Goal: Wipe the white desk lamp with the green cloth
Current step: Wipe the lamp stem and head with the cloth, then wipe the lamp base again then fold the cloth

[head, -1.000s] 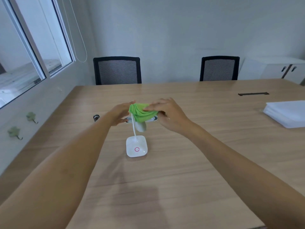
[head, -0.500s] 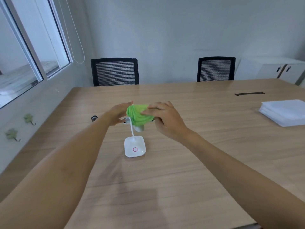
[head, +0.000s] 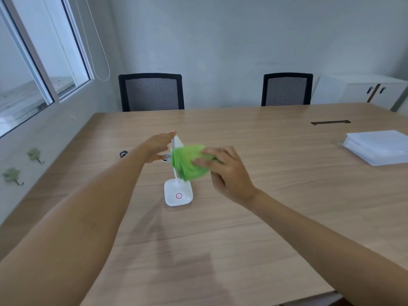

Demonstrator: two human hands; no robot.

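Wooden table (head: 265,217), right hand (head: 227,173) pressing green cloth (head: 189,162) on white desk lamp (head: 178,195)

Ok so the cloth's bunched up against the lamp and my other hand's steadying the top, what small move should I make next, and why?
Probably slide the green cloth down the white desk lamp neck toward the base. Your right hand presses the cloth high against the neck, your left hand braces the lamp's top, and the base with its pink ring lies uncovered below.
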